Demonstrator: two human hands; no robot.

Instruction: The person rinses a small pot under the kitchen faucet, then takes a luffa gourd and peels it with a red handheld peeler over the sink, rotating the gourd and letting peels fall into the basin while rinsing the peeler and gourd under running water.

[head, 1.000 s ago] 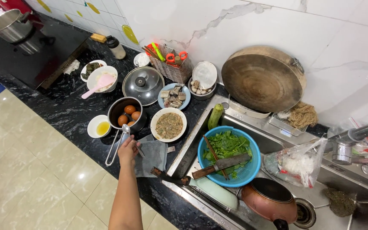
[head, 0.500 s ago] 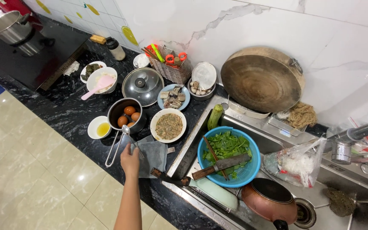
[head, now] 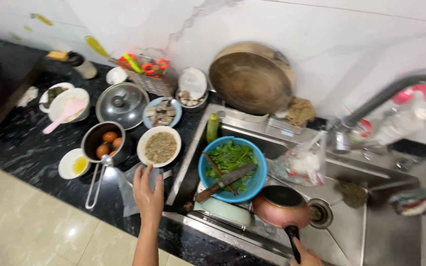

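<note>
My left hand point(head: 148, 197) lies flat, fingers apart, on a grey cloth point(head: 130, 183) on the black counter. It is just in front of a white bowl of minced mixture point(head: 159, 146) and to the right of the long handle of a small steel pot with eggs point(head: 105, 143). My right hand point(head: 305, 255) shows at the bottom edge, closed on the black handle of a copper pot point(head: 282, 209) that sits in the sink beside the drain point(head: 321, 213).
A blue bowl of greens point(head: 232, 165) with a knife point(head: 225, 181) across it sits in the sink. Behind are a wok point(head: 252, 76), a glass lid point(head: 123, 103), small dishes and a basket. A tap point(head: 385, 96) and a plastic bag point(head: 299, 162) are at the right.
My left hand left the egg pot's handle and moved right onto the cloth. The view swung right, and my right hand now shows on the copper pot's handle.
</note>
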